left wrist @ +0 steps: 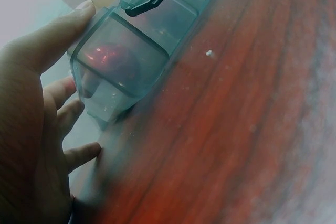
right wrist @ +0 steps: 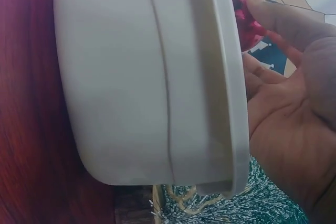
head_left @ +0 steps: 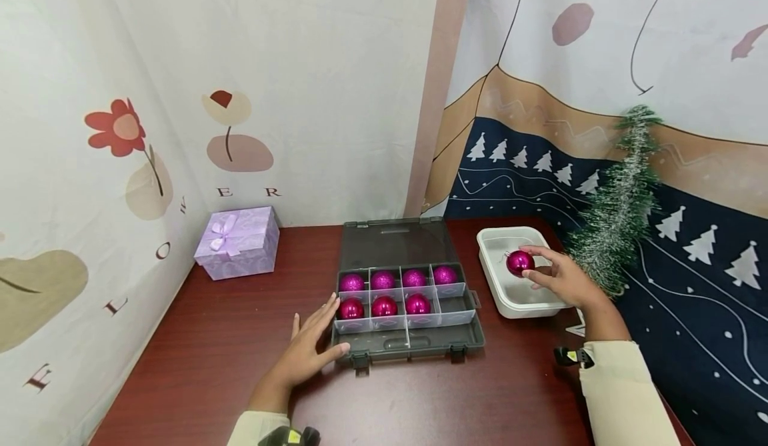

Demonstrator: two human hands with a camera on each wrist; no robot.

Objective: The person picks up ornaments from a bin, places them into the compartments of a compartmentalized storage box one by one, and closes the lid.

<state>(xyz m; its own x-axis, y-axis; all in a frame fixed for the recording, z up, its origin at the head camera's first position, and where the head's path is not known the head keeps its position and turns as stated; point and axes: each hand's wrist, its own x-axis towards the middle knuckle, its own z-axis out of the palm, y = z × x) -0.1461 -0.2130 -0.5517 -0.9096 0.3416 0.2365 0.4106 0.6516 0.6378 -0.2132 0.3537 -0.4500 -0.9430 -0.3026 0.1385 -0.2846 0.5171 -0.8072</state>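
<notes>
Between its thumb and fingers my right hand (head_left: 561, 277) pinches a shiny magenta Christmas bauble (head_left: 520, 263), held over the white plastic tub (head_left: 493, 279). In the right wrist view the bauble (right wrist: 247, 17) shows beyond the tub's rim. My left hand (head_left: 309, 346) rests against the left side of a grey see-through divided case (head_left: 444, 337), its fingers extended. The case's lid is raised at the back. Glittery baubles (head_left: 383, 279) fill the back row of compartments; three shiny baubles (head_left: 385, 307) sit in the row before it, whose right compartment holds none.
A lilac gift box (head_left: 240, 243) with a bow stands at the back left of the brown table (head_left: 228, 339). A small frosted artificial Christmas tree (head_left: 618, 213) stands right of the tub, near my right forearm. Printed cloth hangs behind.
</notes>
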